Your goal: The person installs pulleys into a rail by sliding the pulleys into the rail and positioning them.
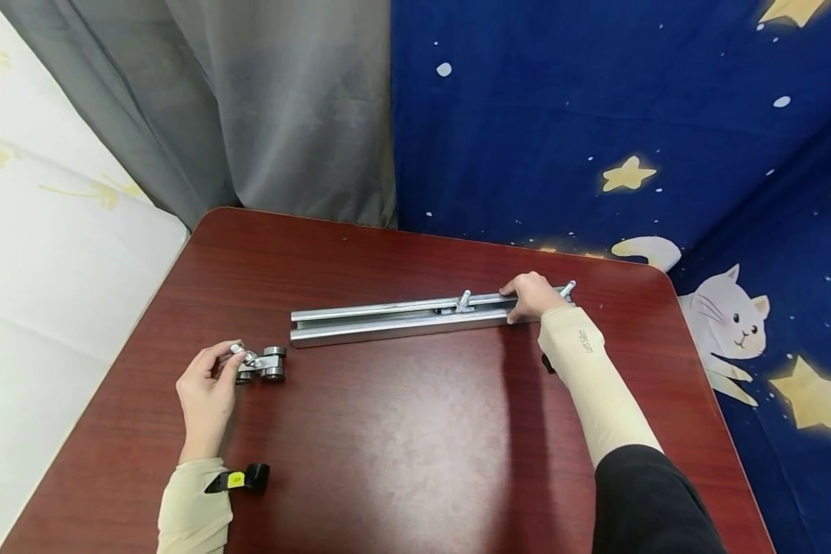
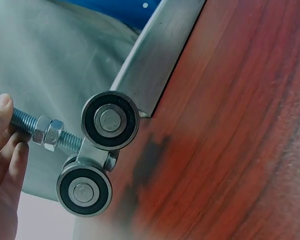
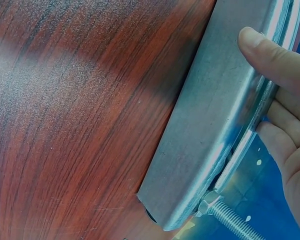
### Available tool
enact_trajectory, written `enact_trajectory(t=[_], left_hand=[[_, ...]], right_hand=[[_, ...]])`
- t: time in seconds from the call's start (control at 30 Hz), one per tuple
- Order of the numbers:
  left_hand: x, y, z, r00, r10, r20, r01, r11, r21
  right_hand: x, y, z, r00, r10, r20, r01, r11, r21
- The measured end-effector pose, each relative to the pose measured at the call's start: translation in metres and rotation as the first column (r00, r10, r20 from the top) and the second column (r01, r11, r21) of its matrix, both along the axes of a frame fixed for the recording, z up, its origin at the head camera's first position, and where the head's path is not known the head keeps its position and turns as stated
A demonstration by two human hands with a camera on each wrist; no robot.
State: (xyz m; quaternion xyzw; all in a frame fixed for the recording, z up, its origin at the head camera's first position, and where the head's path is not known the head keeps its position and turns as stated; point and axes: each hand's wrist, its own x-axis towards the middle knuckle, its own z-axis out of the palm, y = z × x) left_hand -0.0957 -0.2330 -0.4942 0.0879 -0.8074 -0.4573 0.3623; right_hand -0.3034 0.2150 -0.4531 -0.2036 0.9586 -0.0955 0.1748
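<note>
My left hand [image 1: 209, 391] pinches the threaded bolt [image 2: 24, 121] of a small four-wheeled metal trolley [image 1: 261, 363]. Two nuts [image 2: 48, 131] sit on that bolt, and dark-ringed rollers [image 2: 110, 120] flank the trolley body. It hangs just left of the near end of a silver slotted steel rail [image 1: 360, 326]. Across the slot near the rail's right end, my right hand [image 1: 532, 297] grips the rail, thumb [image 3: 260, 47] on its near wall and fingers on the far side. A second bolt [image 1: 464, 300] stands up from the slot mid-rail, and another bolt [image 1: 568, 288] rises at the right end.
The rail lies on a dark red wood-grain table [image 1: 402, 431]. Behind the table's back edge hang a grey curtain [image 1: 305, 108] and a blue star-patterned curtain [image 1: 526, 123]. A white patterned cloth [image 1: 55, 254] lies beyond the left edge.
</note>
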Motion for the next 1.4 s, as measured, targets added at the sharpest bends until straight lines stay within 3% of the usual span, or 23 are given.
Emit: enact_trajectory(t=[0.1, 0.4, 0.93, 1.4], left_hand=[[-0.006, -0.007, -0.012, 0.999, 0.043, 0.010, -0.043, 0.999, 0.001], [-0.021, -0.011, -0.012, 0.994, 0.101, 0.039, -0.102, 0.995, 0.005], [-0.047, -0.009, -0.012, 0.996, 0.090, 0.023, -0.091, 0.996, 0.025], [-0.057, 0.004, -0.014, 0.997, 0.066, 0.047, -0.068, 0.997, 0.031]], right_hand=[[0.000, 0.001, -0.002, 1.000, -0.006, 0.000, 0.006, 1.000, -0.010], [0.002, 0.000, -0.001, 1.000, -0.026, 0.002, 0.026, 0.999, -0.019], [0.001, 0.003, -0.003, 1.000, 0.000, -0.025, 0.000, 1.000, -0.012], [0.000, 0.003, -0.001, 1.000, 0.001, -0.019, -0.002, 1.000, -0.013]])
